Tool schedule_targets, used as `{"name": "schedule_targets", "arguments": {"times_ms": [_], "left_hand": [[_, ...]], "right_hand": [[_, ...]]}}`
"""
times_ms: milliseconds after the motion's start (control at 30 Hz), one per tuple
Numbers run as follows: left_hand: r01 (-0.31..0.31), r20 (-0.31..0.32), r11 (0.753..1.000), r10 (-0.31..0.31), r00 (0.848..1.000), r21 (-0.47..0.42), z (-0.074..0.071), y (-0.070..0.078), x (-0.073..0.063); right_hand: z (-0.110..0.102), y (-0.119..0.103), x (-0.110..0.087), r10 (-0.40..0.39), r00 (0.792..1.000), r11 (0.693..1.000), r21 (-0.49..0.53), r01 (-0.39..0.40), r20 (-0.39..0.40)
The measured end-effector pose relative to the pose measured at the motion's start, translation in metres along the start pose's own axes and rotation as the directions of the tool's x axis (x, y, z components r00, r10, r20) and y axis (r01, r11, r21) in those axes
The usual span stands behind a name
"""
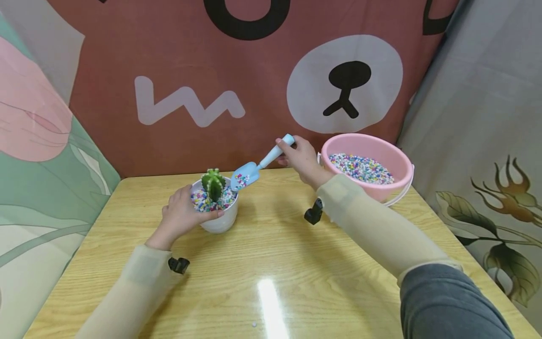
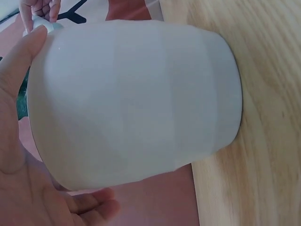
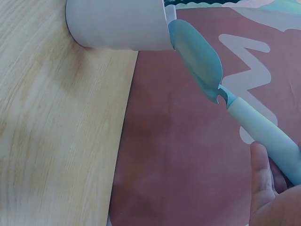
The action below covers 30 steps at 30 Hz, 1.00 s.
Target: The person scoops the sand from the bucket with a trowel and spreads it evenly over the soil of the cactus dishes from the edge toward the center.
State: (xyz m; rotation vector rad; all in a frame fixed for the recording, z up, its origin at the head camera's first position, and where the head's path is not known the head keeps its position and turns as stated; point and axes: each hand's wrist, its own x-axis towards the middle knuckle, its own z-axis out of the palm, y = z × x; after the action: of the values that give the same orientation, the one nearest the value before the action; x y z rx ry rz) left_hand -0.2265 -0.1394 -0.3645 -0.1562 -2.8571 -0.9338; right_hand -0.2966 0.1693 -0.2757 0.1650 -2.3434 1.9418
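A small green cactus (image 1: 213,183) stands upright in a white pot (image 1: 220,222) filled with multicoloured beads. My left hand (image 1: 179,215) grips the pot near its rim, thumb on the near side and fingers round the far side. In the left wrist view the pot's smooth wall (image 2: 131,103) fills the middle, its base on the wood. My right hand (image 1: 304,159) holds a light blue trowel (image 1: 267,159) by its handle. The blade slants down to the pot's right rim and carries some beads (image 1: 242,180). In the right wrist view the blade's tip (image 3: 178,30) is right at the rim.
A pink bucket (image 1: 360,141) with more coloured beads (image 1: 360,168) stands at the back right, beside my right forearm, its white handle hanging down. One loose bead (image 1: 254,324) lies near the front of the wooden table (image 1: 237,273). A printed curtain (image 1: 178,146) hangs behind.
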Motion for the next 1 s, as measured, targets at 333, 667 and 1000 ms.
{"name": "schedule_targets", "arguments": {"times_ms": [333,667,1000], "left_hand": [[-0.011,0.065,1.000,0.012,0.998,-0.018,-0.004,0.001,0.006],[-0.045,0.116,0.999,0.048,0.992,-0.030,-0.009,-0.002,0.010],[-0.043,0.174,0.996,0.056,0.983,-0.082,-0.013,-0.006,0.013]], "right_hand": [[-0.002,-0.004,-0.001,-0.026,1.000,0.996,-0.084,0.026,-0.008],[0.003,-0.008,0.000,-0.060,0.998,0.984,-0.166,0.059,0.000],[0.007,-0.015,0.000,-0.085,0.996,0.980,-0.179,0.086,0.012]]}}
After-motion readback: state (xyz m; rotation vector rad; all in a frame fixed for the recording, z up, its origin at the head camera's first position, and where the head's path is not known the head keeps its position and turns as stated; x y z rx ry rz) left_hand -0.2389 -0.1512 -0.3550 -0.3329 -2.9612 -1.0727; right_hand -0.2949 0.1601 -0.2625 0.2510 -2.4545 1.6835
